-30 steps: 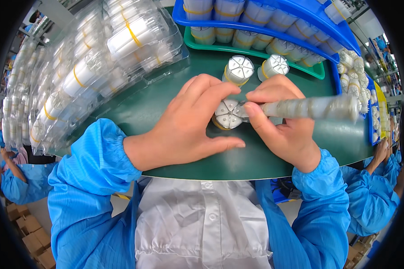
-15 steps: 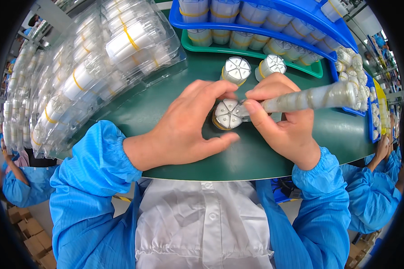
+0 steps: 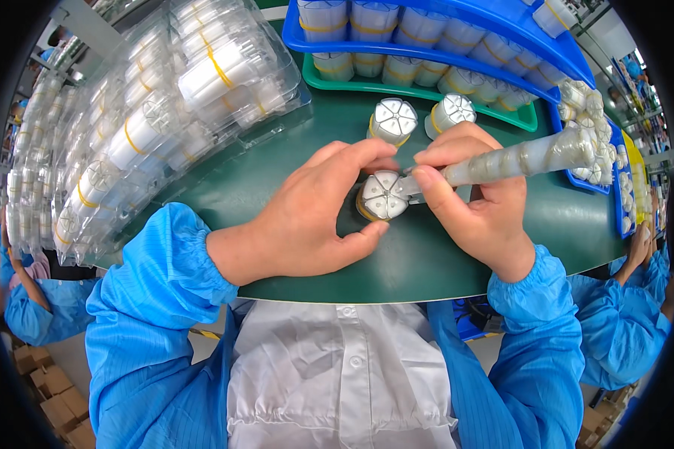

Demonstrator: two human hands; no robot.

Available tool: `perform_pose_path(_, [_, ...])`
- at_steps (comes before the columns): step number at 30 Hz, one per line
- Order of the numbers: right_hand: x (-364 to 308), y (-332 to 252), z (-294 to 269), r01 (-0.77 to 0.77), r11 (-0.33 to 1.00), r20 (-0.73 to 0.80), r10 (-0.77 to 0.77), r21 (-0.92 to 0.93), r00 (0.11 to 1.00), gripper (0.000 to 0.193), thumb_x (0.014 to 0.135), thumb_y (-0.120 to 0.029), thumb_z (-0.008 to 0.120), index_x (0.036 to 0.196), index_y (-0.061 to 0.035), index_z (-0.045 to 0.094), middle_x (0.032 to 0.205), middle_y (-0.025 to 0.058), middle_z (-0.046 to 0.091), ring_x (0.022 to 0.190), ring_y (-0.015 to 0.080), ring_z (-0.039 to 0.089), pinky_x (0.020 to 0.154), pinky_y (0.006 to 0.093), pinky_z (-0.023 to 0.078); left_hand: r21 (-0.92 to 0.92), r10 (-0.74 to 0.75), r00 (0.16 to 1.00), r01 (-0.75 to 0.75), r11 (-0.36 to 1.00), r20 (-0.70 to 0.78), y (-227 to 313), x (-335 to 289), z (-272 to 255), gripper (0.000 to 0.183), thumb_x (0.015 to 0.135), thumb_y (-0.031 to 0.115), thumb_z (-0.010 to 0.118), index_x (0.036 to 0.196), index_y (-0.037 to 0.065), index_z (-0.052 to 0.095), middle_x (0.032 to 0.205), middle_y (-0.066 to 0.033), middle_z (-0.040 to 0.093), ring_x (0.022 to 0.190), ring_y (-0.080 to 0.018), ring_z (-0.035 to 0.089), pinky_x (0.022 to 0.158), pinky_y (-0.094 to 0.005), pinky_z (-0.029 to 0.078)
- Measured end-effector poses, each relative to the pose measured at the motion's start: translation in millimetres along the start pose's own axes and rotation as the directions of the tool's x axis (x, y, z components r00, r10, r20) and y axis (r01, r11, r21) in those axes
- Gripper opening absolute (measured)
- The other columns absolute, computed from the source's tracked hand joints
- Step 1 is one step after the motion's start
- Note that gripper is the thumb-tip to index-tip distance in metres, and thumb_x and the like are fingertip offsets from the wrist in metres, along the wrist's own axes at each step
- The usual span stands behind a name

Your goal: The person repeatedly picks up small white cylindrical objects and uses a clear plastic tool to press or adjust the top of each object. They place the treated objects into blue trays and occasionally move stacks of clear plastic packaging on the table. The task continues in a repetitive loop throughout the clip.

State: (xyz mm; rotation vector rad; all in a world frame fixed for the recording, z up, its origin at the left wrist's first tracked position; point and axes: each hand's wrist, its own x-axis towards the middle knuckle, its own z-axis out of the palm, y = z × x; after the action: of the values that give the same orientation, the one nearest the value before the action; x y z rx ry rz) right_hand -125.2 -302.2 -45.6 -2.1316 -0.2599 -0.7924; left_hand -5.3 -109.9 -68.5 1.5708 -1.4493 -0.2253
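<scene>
My left hand (image 3: 299, 217) curves around a short round bundle (image 3: 384, 196) of white wedge-shaped pieces with a yellow band, standing on the green tabletop. Its thumb rests against the bundle's near side and its fingers lie along the far side. In my right hand (image 3: 479, 202) is a tool (image 3: 528, 159) with a thick handle wrapped in clear tape, pinched near its flat metal tip. That tip meets the right edge of the bundle's top. Just beyond my hands stand two similar banded bundles, one on the left (image 3: 394, 121) and one on the right (image 3: 452, 112).
Stacked clear plastic trays (image 3: 195, 90) full of banded bundles fill the left side. At the back, a blue tray (image 3: 427, 49) sits over a green tray (image 3: 533, 116), both holding bundles. More blue bins (image 3: 593, 184) stand at right. A co-worker's blue sleeve (image 3: 621, 329) shows beyond.
My left thumb has closed in onto the bundle, which has shifted slightly to the right and turned a little. The tool's tip stays at the bundle's edge.
</scene>
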Motion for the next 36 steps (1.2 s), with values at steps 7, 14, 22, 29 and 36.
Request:
perform_pose_path(7, [-0.3, -0.1, 1.1, 0.051, 0.999, -0.049, -0.051, -0.005, 0.997, 0.013, 0.083, 0.001, 0.076, 0.092, -0.0013, 0.067, 0.084, 0.0095, 0.064, 0.066, 0.0150, 0.059, 0.053, 0.0270, 0.044, 0.082, -0.041, 0.996, 0.034, 0.996, 0.081, 4.2, 2.5, -6.0, 0.060, 0.076, 0.010, 0.084, 0.128, 0.004, 0.054, 0.117, -0.0130, 0.061, 0.103, -0.0275, 0.062, 0.086, -0.0346, 0.051])
perform_pose_path(14, [8.3, 0.8, -14.8, -0.182, 0.981, -0.249, 0.194, 0.072, 0.949, 0.007, 0.087, -0.001, 0.073, 0.092, -0.0015, 0.069, 0.085, 0.0053, 0.065, 0.065, 0.0073, 0.057, 0.054, 0.0213, 0.043, 0.398, -0.095, 0.981, 0.156, 0.904, -0.168, -0.2, -1.7, -29.0, 0.055, 0.078, 0.006, 0.079, 0.126, 0.002, 0.054, 0.115, -0.0163, 0.062, 0.104, -0.0319, 0.063, 0.091, -0.0382, 0.051])
perform_pose_path(22, [7.2, 1.9, -21.8, -0.166, 0.985, -0.244, 0.174, 0.056, 0.954, 0.005, 0.088, -0.002, 0.073, 0.090, -0.0014, 0.069, 0.084, 0.0040, 0.065, 0.064, 0.0065, 0.058, 0.053, 0.0209, 0.043, 0.698, 0.268, 0.963, -0.171, 0.695, -0.031, 20.1, 31.3, -22.5, 0.060, 0.073, 0.008, 0.082, 0.126, -0.001, 0.056, 0.121, -0.0170, 0.061, 0.112, -0.0357, 0.059, 0.096, -0.0444, 0.048])
perform_pose_path(29, [8.2, 4.8, -21.4, -0.037, 0.999, -0.225, 0.031, -0.021, 0.974, 0.004, 0.087, -0.001, 0.073, 0.090, -0.0013, 0.070, 0.084, 0.0047, 0.065, 0.064, 0.0082, 0.061, 0.053, 0.0224, 0.046, 0.775, -0.027, 0.975, -0.160, 0.612, 0.222, 26.9, 71.0, -8.8, 0.047, 0.080, 0.013, 0.076, 0.120, -0.004, 0.058, 0.113, -0.0174, 0.063, 0.107, -0.0342, 0.061, 0.095, -0.0437, 0.049])
perform_pose_path(36, [0.0, -3.4, -28.4, -0.096, 0.991, -0.238, 0.115, 0.092, 0.964, 0.008, 0.085, 0.002, 0.073, 0.090, -0.0021, 0.068, 0.082, 0.0064, 0.065, 0.063, 0.0098, 0.059, 0.050, 0.0228, 0.044, 0.490, 0.043, 0.991, -0.100, 0.866, 0.126, 43.0, 50.7, -5.7, 0.048, 0.077, 0.020, 0.082, 0.115, 0.000, 0.061, 0.105, -0.0166, 0.063, 0.093, -0.0350, 0.063, 0.078, -0.0410, 0.053])
